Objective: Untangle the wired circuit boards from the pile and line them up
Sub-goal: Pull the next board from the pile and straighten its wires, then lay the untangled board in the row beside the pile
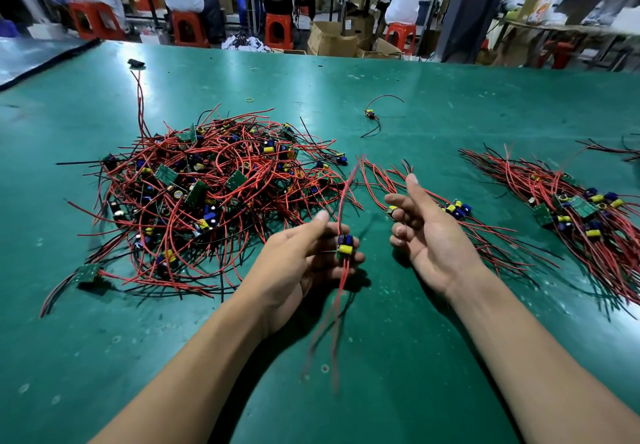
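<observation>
Left hand (304, 260) pinches wired board (345, 246); right hand (426, 232) loosely spread; tangled pile (207, 194) left, lined row (571, 208) right.

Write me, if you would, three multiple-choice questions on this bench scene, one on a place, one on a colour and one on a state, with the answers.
1. Where on the green mat does the tangled pile lie?
A. to the person's right
B. to the person's left
C. under both forearms

2. Which colour dominates the tangled pile?
A. white
B. yellow
C. red

3. What is the left hand doing?
A. gripping a wired circuit board
B. lying flat on the green mat
C. reaching into the tangled pile

Answers:
1 B, since the pile lies out beyond the left forearm's side.
2 C, since it is mostly red, with only a few black strands.
3 A, since its fingers curl round the board, clear of the pile.
</observation>
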Demonstrator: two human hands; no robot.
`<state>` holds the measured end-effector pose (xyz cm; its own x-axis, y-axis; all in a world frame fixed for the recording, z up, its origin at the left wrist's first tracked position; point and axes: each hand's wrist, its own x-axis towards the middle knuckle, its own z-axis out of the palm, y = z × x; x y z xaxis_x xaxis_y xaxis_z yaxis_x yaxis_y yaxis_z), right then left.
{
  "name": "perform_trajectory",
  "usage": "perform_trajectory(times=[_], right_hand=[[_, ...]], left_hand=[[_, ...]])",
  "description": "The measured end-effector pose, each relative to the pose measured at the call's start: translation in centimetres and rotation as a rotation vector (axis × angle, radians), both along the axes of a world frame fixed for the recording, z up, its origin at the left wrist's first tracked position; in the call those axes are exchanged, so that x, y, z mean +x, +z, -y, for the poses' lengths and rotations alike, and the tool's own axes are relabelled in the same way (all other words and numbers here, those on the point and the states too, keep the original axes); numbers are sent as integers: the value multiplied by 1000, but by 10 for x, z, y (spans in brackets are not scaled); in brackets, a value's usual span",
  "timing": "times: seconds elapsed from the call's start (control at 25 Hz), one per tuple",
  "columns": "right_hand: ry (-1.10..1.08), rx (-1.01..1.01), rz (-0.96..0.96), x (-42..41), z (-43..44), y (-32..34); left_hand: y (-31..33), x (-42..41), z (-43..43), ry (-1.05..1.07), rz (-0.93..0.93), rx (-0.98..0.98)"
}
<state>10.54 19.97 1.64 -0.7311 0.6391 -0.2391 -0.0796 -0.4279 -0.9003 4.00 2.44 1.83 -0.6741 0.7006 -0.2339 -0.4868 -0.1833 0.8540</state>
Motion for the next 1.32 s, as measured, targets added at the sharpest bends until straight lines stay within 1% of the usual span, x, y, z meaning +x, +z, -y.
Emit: perform_trajectory(times=[0.16,0.36,0.44,0.48,0.56,0.6,0.68,0.72,0.8,0.88,0.96,1.0,1.04,1.12,1.2,1.24,1.32], right_hand=[[43,108,33,-1,6,-3],[90,171,62,2,10,0],[147,236,63,5,16,3],[186,312,66,8,19,4],[255,531,79,12,28,4],[254,648,97,12,32,2],[146,856,153,10,36,-3],[68,914,173,9,34,-5],[-74,969,223,9,23,-5],[-161,1066,356,11,10,-5],[-219,1238,543,13,3,-7],[-237,1301,546,13,4,-8],[-223,1339,479,12,6,-8],[-84,1400,326,10,14,-11],[66,1455,333,8,20,-17],[100,1470,370,7,20,-21],[96,1483,433,6,18,-24]], left_hand=[[2,-5,0,-23,101,1],[1,-9,1,-31,106,-1],[-1,-10,1,-38,99,7],[-1,-10,1,-47,96,13],[-3,-10,1,-79,83,25],[-4,-10,1,-101,71,29],[-4,-8,0,-122,53,26],[-4,-7,0,-116,48,21],[-3,-7,-1,-90,59,10],[-2,-8,-1,-67,89,3],[0,-8,-1,-52,118,1],[0,-8,-2,-45,126,-1],[0,-8,-2,-38,129,-5],[1,-7,-3,-27,135,-11],[2,-8,-3,-8,157,-1],[2,-9,-2,1,170,9],[2,-9,-2,7,186,19]])
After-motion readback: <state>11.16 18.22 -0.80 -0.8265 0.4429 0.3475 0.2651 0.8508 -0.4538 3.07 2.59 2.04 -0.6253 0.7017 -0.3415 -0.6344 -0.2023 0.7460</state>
